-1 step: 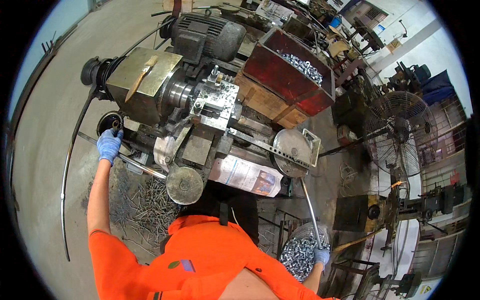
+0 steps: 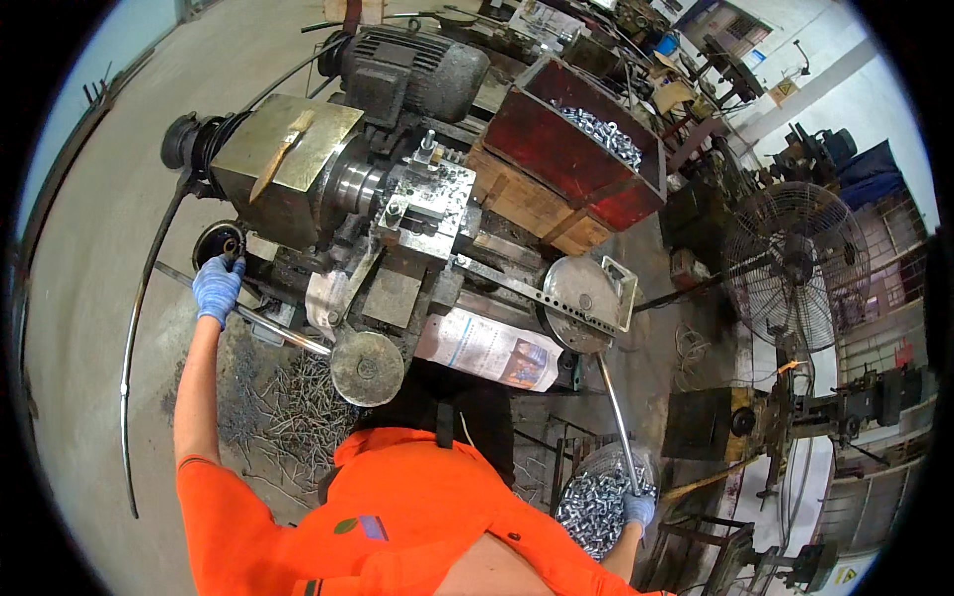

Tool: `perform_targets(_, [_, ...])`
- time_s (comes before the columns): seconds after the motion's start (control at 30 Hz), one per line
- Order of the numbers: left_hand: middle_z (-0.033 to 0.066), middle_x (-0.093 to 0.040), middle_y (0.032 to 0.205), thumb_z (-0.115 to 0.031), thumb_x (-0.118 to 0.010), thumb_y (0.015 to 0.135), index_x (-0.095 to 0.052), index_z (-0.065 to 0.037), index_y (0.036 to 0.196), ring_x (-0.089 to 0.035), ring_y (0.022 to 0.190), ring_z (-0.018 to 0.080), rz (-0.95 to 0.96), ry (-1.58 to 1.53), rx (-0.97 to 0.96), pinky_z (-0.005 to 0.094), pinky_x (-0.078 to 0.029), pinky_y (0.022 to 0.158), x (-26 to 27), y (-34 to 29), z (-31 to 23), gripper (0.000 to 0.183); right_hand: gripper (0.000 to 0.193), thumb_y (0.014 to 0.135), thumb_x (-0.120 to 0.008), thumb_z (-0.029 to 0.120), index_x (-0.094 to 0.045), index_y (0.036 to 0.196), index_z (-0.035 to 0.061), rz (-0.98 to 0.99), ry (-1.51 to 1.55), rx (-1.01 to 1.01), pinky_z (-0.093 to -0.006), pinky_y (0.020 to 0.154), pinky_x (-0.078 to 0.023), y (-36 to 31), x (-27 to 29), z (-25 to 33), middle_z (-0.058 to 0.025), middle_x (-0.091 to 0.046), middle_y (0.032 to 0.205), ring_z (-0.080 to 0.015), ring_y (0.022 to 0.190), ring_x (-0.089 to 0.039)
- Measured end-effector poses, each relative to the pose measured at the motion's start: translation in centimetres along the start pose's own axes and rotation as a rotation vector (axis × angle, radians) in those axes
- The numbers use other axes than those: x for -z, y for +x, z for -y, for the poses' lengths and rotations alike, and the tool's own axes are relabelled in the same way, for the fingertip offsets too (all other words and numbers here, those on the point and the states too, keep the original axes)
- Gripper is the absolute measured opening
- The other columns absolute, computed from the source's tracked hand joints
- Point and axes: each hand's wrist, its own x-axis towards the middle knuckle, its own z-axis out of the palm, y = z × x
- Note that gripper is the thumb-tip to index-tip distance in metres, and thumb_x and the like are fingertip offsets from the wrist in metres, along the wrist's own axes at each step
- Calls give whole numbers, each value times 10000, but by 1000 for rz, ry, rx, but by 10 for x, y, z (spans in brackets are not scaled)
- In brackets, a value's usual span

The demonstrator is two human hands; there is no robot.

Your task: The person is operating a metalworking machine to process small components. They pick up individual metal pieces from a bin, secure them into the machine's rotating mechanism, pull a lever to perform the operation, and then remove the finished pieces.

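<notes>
My left hand [image 2: 217, 288], in a blue-and-white glove, is closed at the near rim of a black handwheel [image 2: 211, 238] on the lathe's left end. Its fingertips are partly hidden against the dark metal. At the lower right, my gloved right hand [image 2: 639, 510] is closed around the lower end of a shiny lever [image 2: 618, 415] that slopes down from a round metal disc [image 2: 580, 296]. Just beside that hand is a basket of small silvery metal parts [image 2: 596, 512]. Between my hands stands the lathe, with its chuck [image 2: 356, 189] and tool post [image 2: 429, 204].
A brush [image 2: 281, 156] lies on the headstock [image 2: 238, 149]. Behind the lathe, a red bin [image 2: 556, 134] of metal parts rests on a wooden crate [image 2: 527, 197]. Metal shavings [image 2: 298, 417] cover the floor at left. A large fan [image 2: 795, 263] stands at right.
</notes>
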Motion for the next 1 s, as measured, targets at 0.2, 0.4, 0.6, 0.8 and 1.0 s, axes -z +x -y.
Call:
perform_targets(0.2, [155, -652, 885, -390, -588, 811, -678, -95, 931, -615, 848, 331, -15, -16, -13, 419, -479, 747, -4, 2, 0, 331, 529, 570, -720, 397, -655, 905, -7, -82, -12, -2, -422, 797, -496, 7, -17, -10, -255, -630, 950, -377, 912, -618])
perform_targets(0.4, [151, -652, 885, -393, -588, 812, -681, -101, 930, -617, 847, 327, -31, -17, -20, 418, -479, 749, -6, 1, -1, 328, 485, 650, -674, 418, -667, 910, 9, -56, -120, 33, -413, 811, -486, 24, -37, -33, -247, -625, 956, -355, 935, -610])
perform_targets(0.6, [151, -651, 888, -393, -590, 810, -683, -106, 936, -616, 852, 325, -60, -16, -11, 421, -479, 750, -8, 0, 6, 327, 469, 632, -676, 386, -670, 917, 15, -17, -91, -100, -403, 841, -478, 7, -18, -2, -239, -630, 973, -347, 951, -611])
perform_targets(0.8, [151, -650, 892, -392, -581, 818, -679, -104, 954, -616, 857, 325, -74, -29, -39, 422, -479, 749, -11, 3, 7, 333, 505, 607, -699, 387, -661, 936, 5, 10, 5, -94, -404, 849, -476, -9, -5, 1, -243, -627, 993, -350, 975, -605])
perform_targets(1.0, [154, -650, 893, -390, -574, 823, -682, -102, 942, -619, 846, 323, -62, -73, -32, 419, -479, 743, -5, 1, 2, 330, 568, 608, -711, 442, -648, 943, -13, 28, -47, -85, -424, 828, -481, -13, -3, 4, -258, -628, 960, -381, 938, -608])
